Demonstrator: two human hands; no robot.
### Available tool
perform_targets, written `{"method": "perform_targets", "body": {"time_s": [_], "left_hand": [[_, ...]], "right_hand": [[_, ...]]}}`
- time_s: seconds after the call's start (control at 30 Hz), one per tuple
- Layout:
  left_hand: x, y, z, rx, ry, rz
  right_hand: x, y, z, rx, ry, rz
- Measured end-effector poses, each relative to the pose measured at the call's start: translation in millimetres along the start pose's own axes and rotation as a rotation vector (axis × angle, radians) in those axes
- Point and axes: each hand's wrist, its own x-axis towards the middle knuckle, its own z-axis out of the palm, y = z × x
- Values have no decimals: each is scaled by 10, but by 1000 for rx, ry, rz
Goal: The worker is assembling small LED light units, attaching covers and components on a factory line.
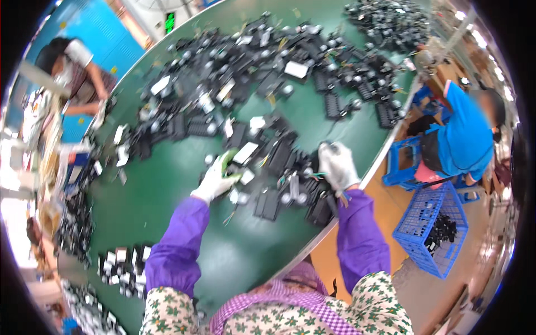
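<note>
My left hand [214, 180], in a white glove, is over the near side of the loose parts. Its thumb and forefinger are apart, and a bright green patch shows along the forefinger; I cannot tell whether this is part of the glove. Just past the fingertips lies a black part with a white label [245, 152]. To the right, my gloved right hand [339, 166] is closed on a black plastic part [324, 155], mostly hidden by the fingers. Thin coloured wires show beside this hand. Between both hands lie several black boxes [267, 203] with wires.
A big heap of black parts [234, 67] spreads across the far side of the green table [151, 201]. White-topped parts [124, 271] lie at the near left. One person [84, 78] works at far left, another in blue [460, 134] at right, beside a blue crate [432, 229].
</note>
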Motion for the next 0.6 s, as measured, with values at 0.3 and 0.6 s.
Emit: {"method": "perform_targets", "body": {"time_s": [0.3,0.6], "left_hand": [[-1181,-329,-176,-141,644,-272],[-1305,892,657,659,363,357]], "right_hand": [[-528,-251,-1235,644,320,412],[-1770,-784,-947,474,251,421]]}}
